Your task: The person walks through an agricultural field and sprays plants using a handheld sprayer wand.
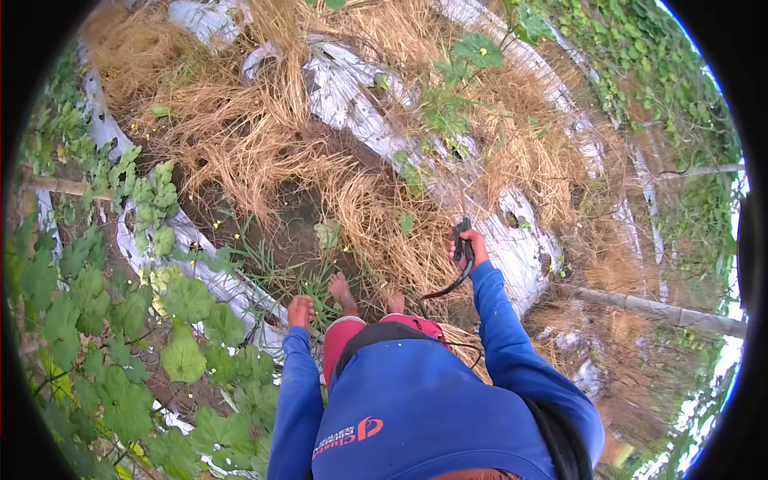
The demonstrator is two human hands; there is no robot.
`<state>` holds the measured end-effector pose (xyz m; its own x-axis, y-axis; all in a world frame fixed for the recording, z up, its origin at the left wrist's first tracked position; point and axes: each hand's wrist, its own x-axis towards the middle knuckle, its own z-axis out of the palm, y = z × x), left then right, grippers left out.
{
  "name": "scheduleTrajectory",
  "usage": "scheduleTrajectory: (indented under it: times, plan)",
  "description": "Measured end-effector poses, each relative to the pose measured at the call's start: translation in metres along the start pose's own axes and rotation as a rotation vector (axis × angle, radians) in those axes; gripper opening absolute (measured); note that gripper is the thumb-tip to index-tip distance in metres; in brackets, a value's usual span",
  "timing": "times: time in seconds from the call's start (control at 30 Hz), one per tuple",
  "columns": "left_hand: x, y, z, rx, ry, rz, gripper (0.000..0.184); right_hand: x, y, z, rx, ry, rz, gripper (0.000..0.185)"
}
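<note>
My right hand [477, 246] is closed around a black sprayer handle [462, 237], out in front of my body on the right. A dark hose [450, 286] curves from the handle's lower end back toward my waist. What looks like a thin wand runs forward from it, hard to make out against the straw. My left hand [301, 310] hangs low beside my thigh with its fingers curled in, and I see nothing in it. Close by it are green grass blades and the edge of a whitish plastic sheet.
Dry straw [248, 152] covers much of the ground around my bare feet [342, 291]. Torn silvery plastic sheeting [344, 92] runs in strips through it. Broad-leaved plants [184, 356] crowd the left side. A wooden pole [664, 310] juts in from the right, where vines climb.
</note>
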<state>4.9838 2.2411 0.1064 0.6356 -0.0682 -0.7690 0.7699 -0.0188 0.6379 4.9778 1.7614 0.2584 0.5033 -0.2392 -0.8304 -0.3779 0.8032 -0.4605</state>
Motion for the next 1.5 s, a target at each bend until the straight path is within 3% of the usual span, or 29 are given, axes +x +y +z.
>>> scheduleTrajectory:
  times: [0.07, 0.13, 0.4, 0.47, 0.6, 0.73, 0.9, 1.07, 1.33, 1.5]
  plan:
    - [0.003, 0.009, -0.004, -0.050, -0.001, -0.012, 0.021, -0.016, 0.000, 0.003, -0.074, 0.060, 0.009, 0.036]
    - [0.007, 0.016, -0.006, -0.014, 0.008, -0.024, 0.021, -0.038, 0.000, -0.001, -0.079, -0.025, 0.015, 0.040]
    - [0.034, -0.005, -0.021, 0.007, -0.029, -0.069, 0.018, -0.208, -0.055, 0.040, -0.738, 0.118, 0.139, 0.046]
    - [0.037, -0.002, -0.022, 0.034, -0.082, -0.123, 0.013, -0.254, -0.077, 0.060, -0.820, 0.143, 0.122, 0.036]
    - [0.051, 0.002, -0.020, 0.087, -0.128, -0.163, 0.015, -0.318, -0.107, 0.109, -0.900, 0.130, 0.168, 0.047]
    - [0.067, 0.016, -0.014, 0.101, -0.144, -0.134, 0.016, -0.323, -0.111, 0.128, -0.859, 0.019, 0.129, 0.056]
    - [0.080, 0.039, -0.013, 0.035, -0.138, -0.083, 0.021, -0.257, -0.095, 0.158, -0.826, -0.079, -0.002, 0.044]
    - [0.076, 0.071, -0.019, -0.005, -0.155, -0.054, 0.018, -0.121, -0.089, 0.167, -0.772, -0.187, -0.028, 0.036]
    - [0.085, 0.080, -0.062, 0.054, -0.055, -0.058, 0.019, 0.054, -0.089, 0.217, -0.477, -0.145, 0.122, 0.042]
    - [0.096, 0.100, -0.083, -0.011, 0.043, -0.174, 0.017, 0.133, -0.100, 0.233, -0.408, -0.206, 0.164, 0.042]
